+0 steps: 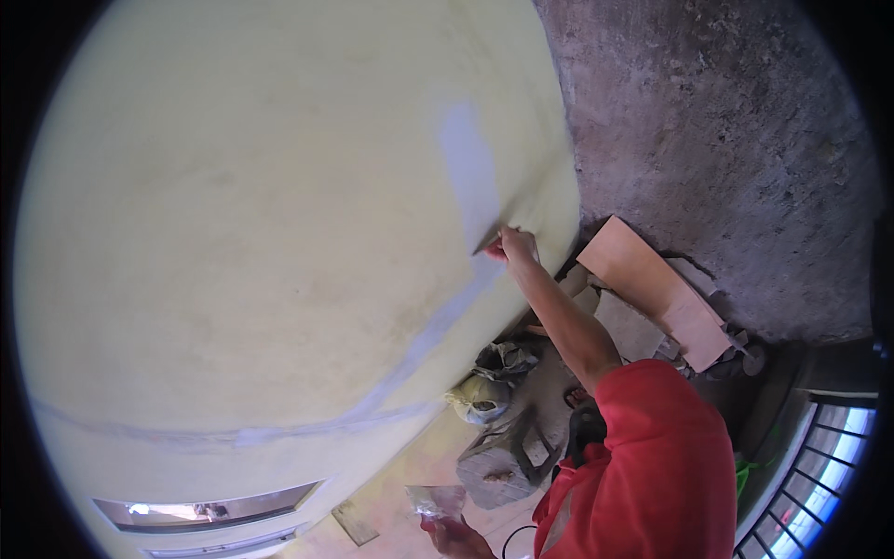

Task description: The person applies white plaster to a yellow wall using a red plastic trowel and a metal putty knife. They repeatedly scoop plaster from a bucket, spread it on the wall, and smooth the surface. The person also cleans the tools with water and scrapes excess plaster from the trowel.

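My right hand [516,244] grips a putty knife [484,246], its blade against the pale yellow wall [279,205] over a lavender-grey filler patch [468,160]. A filler band [419,340] runs diagonally down from there to a horizontal streak. Low in the picture, my left hand [454,538] holds a wide, shiny, flat scraper [434,498], some of it hidden by the fingers. My red sleeve [661,438] covers the right upper arm.
A rough grey wall [708,130] meets the yellow one, with a tan board [643,279] and broken slabs at its foot. Sacks [480,401] and a grey block [494,466] lie on the floor. A barred window [819,466] is lower right, a narrow opening [205,508] lower left.
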A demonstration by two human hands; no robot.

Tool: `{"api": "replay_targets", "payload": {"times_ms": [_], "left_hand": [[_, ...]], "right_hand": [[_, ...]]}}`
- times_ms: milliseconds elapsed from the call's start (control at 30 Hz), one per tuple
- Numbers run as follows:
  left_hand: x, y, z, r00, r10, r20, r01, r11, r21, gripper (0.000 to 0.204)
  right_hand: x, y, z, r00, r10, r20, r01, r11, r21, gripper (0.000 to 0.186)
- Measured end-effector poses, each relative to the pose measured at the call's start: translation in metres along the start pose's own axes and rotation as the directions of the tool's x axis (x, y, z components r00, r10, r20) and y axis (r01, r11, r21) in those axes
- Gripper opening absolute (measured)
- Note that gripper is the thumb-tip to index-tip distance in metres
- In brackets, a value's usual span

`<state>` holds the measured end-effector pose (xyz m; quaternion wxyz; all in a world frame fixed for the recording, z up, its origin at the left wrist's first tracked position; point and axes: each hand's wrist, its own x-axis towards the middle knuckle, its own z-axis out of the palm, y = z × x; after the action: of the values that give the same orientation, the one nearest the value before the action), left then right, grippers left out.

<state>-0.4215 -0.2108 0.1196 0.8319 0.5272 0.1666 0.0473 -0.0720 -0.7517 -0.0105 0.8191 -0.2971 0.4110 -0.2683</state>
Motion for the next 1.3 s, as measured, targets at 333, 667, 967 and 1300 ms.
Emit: {"api": "replay_targets", "payload": {"times_ms": [333, 667, 967, 1300], "left_hand": [[0.026, -0.020, 0.016, 1.000, -0.010, 0.015, 0.011, 0.997, -0.071, 0.061], [0.042, -0.032, -0.010, 0.999, 0.045, 0.027, -0.045, 0.999, -0.021, 0.060], [0.041, -0.045, -0.002, 0.994, 0.087, 0.072, -0.103, 0.960, 0.261, 0.032], [0.040, -0.012, 0.066, 0.986, 0.023, 0.164, -0.010, 0.997, -0.076, 0.050]], "right_hand": [[-0.082, -0.288, 0.119, 0.946, -0.324, -0.001, 0.319, 0.929, 0.186, 0.021], [-0.136, -0.405, 0.121, 0.543, -0.820, 0.181, 0.825, 0.561, 0.068, 0.024], [-0.023, -0.239, 0.087, 0.032, -0.958, 0.284, 0.797, -0.147, -0.586, 0.055], [-0.075, -0.282, 0.053, 0.261, -0.950, 0.173, 0.702, 0.064, -0.710, 0.038]]}}
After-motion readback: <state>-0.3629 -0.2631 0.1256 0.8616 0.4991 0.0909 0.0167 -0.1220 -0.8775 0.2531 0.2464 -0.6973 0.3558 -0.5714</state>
